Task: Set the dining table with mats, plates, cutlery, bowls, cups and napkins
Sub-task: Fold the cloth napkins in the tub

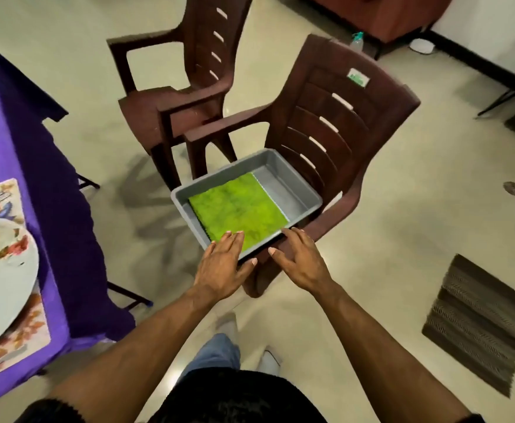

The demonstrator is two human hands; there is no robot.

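Both hands hover with fingers loose, the left hand [219, 261] touching the green napkin [238, 209] in the grey tray [293, 175] on the chair [326, 117], right hand [300, 257] beside the tray's rim; a careless tug could, I judge, tip the overhanging tray.

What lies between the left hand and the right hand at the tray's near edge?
In the head view, between left hand and right hand: the grey tray's near rim and green cloth.

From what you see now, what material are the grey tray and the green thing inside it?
The grey tray looks like moulded plastic: matt, even colour, rounded corners and rim. The green cloth seems a soft, fuzzy fabric, perhaps microfibre: mottled nap, a zigzag-cut edge. Both are guesses from the look alone.
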